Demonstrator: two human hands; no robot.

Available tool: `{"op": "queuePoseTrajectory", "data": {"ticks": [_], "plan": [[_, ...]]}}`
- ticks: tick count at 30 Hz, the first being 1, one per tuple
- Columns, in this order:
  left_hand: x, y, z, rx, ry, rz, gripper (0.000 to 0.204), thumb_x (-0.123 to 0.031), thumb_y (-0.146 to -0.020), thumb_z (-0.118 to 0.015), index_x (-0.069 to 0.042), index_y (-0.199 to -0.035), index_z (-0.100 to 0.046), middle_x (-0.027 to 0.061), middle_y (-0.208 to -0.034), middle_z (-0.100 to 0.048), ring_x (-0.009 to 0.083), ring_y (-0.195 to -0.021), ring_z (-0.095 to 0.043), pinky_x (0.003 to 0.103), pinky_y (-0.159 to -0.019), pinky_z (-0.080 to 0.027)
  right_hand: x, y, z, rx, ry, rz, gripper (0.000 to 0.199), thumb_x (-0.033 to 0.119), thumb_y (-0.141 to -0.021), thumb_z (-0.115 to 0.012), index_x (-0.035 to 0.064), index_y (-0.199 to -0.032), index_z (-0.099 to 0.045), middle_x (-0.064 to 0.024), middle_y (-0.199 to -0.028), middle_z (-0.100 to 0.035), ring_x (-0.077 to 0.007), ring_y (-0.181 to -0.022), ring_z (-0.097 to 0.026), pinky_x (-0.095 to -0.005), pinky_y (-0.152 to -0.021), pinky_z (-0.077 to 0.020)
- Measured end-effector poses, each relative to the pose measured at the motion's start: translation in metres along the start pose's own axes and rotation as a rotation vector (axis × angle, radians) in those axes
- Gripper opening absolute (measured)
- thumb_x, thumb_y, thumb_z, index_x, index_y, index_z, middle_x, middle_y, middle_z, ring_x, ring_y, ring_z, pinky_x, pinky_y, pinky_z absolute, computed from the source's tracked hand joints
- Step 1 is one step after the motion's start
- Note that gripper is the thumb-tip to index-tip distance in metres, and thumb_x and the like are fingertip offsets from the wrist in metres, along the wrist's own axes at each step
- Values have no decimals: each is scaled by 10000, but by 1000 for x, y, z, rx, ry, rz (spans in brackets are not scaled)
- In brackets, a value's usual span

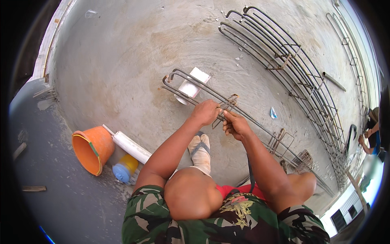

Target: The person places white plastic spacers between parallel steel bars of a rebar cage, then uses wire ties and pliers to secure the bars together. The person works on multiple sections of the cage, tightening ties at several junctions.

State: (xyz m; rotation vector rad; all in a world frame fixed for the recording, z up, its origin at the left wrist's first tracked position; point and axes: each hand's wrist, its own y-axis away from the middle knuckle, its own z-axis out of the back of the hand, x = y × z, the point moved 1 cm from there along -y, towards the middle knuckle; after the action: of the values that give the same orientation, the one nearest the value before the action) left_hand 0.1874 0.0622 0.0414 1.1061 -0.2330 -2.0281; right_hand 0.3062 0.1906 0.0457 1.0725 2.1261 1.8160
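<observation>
Long steel reinforcing bars (191, 98) with hooked ends run slantwise in front of me, raised on a white block (196, 78). A square bent-wire stirrup (231, 101) is around the bars. My left hand (206, 112) is closed at the stirrup's near side, against the bars. Close beside it, my right hand (237, 125) is closed with thumb and finger pinched together at the same crossing. What the pinch holds is too small to tell. More loose stirrups (280, 141) hang along the bars to the right, with a bunched stack (303, 160) farther down.
Finished rebar cages (300, 69) lie in a long pile at the right, near a short pipe (334, 81). At left are an orange bucket (106, 142), a white tube (132, 147) and a yellow container with blue lid (125, 168). Another person's hands (365, 136) show far right.
</observation>
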Motion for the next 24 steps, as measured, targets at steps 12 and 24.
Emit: {"op": "queuePoseTrajectory", "data": {"ticks": [12,24], "plan": [[12,9,-4,-64,-145,89,168,-133,-913,-478,-33,-1014,-567,217,-1026,-581,414,-963,-585,487,-828,-471,-26,7,75,-432,125,209,230,210,-846,-628,11,-746,-571,-23,-554,-478,-118,-392,-442,-284,-349,-352],[25,9,15,-303,-157,197,204,-200,-915,-515,-35,-995,-606,204,-953,-630,395,-908,-612,477,-776,-480,-54,56,208,-876,1077,300,391,353,-837,-646,-34,-777,-642,-226,-698,-630,-379,-650,-619,-461,-602,-476]]}}
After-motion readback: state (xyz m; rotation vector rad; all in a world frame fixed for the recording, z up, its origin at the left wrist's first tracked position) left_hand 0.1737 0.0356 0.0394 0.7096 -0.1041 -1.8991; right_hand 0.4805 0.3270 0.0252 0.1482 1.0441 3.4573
